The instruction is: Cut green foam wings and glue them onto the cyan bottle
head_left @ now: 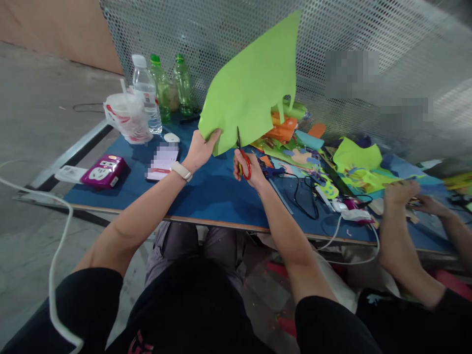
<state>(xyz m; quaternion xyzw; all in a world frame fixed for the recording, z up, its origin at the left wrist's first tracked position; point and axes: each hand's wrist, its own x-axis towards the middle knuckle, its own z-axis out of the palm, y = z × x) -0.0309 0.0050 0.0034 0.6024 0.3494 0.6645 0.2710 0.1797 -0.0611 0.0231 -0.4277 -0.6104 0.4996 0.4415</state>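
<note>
A large light-green sheet (254, 81) stands raised above the blue table, its right lower edge cut into notches and thin strips. My left hand (204, 147) pinches its lower left corner, thumb on the near face. In my right hand (248, 167) is a pair of scissors (245, 160) with red and yellow handles. Their dark blades point upward at the sheet's lower edge, one blade showing in front of the green. Whether the blades are closed on the material I cannot tell.
Left on the table (217, 196) are a purple power socket (104, 172), a phone (163, 161), a bagged cup (127, 118) and several bottles (147, 93). Coloured scraps (298, 152) and cables (313, 211) lie to the right. A co-worker's hands (401, 191) work at far right.
</note>
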